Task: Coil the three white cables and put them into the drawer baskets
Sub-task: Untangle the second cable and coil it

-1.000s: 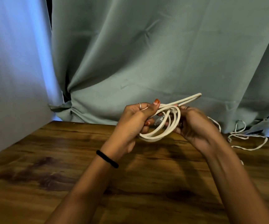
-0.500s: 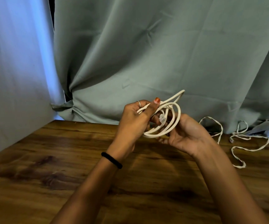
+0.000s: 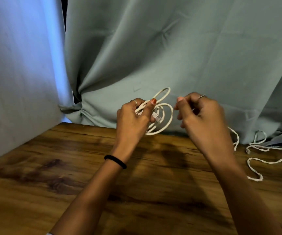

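Observation:
My left hand (image 3: 133, 118) grips a coiled white cable (image 3: 168, 122) above the wooden table (image 3: 52, 175), thumb pressed over the loops. A clear plug (image 3: 157, 117) shows inside the coil. One loop sticks up above the thumb. My right hand (image 3: 203, 116) hovers just right of the coil with fingers curled; whether it pinches a strand is hidden. A second white cable (image 3: 269, 161), thin and flat, lies loose on the table at the right. No drawer baskets are in view.
A grey-green curtain (image 3: 170, 56) hangs right behind the table's far edge, and a pale curtain panel (image 3: 18, 73) closes off the left side. Dark bare wood stretches in front of my arms.
My right hand has come off the underside of the coil and lifted to its right. The coil now hangs from my left hand alone, its top loop shorter.

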